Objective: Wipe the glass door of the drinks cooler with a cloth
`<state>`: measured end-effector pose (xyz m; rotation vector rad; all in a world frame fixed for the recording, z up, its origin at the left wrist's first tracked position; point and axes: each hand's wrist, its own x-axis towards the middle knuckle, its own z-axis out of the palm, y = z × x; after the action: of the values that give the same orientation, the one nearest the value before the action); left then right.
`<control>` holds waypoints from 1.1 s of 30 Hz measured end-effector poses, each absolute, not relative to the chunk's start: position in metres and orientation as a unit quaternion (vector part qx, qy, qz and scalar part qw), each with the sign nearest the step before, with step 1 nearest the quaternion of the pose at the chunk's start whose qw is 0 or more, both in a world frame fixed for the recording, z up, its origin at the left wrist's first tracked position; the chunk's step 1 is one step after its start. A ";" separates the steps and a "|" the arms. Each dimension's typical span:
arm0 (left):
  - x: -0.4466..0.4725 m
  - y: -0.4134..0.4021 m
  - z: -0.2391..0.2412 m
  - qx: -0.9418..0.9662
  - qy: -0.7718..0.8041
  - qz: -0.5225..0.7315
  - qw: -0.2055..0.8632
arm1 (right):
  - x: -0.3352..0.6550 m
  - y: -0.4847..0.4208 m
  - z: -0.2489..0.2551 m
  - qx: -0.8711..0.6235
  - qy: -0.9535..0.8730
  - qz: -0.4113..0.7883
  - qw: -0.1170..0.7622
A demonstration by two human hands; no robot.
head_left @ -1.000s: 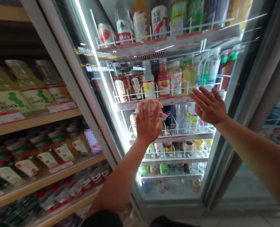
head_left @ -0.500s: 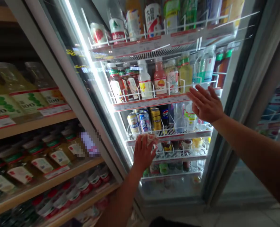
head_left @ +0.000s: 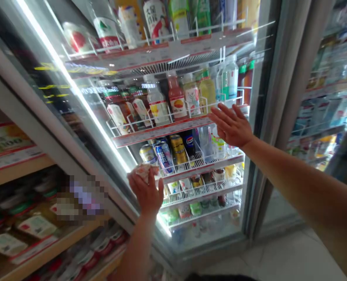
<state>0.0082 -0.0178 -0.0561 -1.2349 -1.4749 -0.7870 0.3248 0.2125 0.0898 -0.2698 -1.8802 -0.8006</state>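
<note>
A crumpled pale cloth (head_left: 144,171) lies under the fingers of my left hand (head_left: 145,193), which presses it to the glass door (head_left: 173,238) of a lit drinks fridge. That hand is low on the left, near the bright light strip, just in front of the beer cans (head_left: 163,155). Higher and to the right, my right hand (head_left: 233,125) has its fingers stretched out and holds nothing. It appears to rest on the glass, in front of the shelf with the bottled juices (head_left: 177,99).
Wire shelves (head_left: 173,128) with bottles and cans fill the fridge behind the glass. Wooden shelves (head_left: 59,234) with bottles and jars stand close on the left. A metal door frame (head_left: 274,117) and another stocked fridge (head_left: 319,105) are to the right. Pale floor (head_left: 290,249) shows below.
My left hand has slid left across the glass with the cloth, from below the cans towards the light strip. My right hand stays at about the same spot. The view has shifted right.
</note>
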 end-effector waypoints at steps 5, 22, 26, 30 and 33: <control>0.000 -0.037 -0.169 -0.558 -0.614 -0.261 0.493 | 0.324 0.213 0.090 -0.109 -0.775 -0.350 0.515; -0.025 -0.024 -0.095 -0.518 -0.572 -0.420 0.478 | 0.322 0.213 0.090 -0.107 -0.778 -0.334 0.521; -0.016 -0.019 -0.073 -0.518 -0.556 -0.437 0.482 | 0.322 0.213 0.089 -0.118 -0.790 -0.314 0.513; 0.005 -0.018 -0.109 -0.559 -0.552 -0.414 0.460 | 0.322 0.213 0.089 -0.121 -0.791 -0.318 0.509; 0.020 -0.019 -0.135 -0.604 -0.545 -0.385 0.435 | 0.322 0.213 0.090 -0.118 -0.778 -0.342 0.514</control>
<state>0.0202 -0.0185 -0.1351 -1.5045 -1.3573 -0.9583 0.3218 0.2128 0.0895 -0.2831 -1.8696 -0.8232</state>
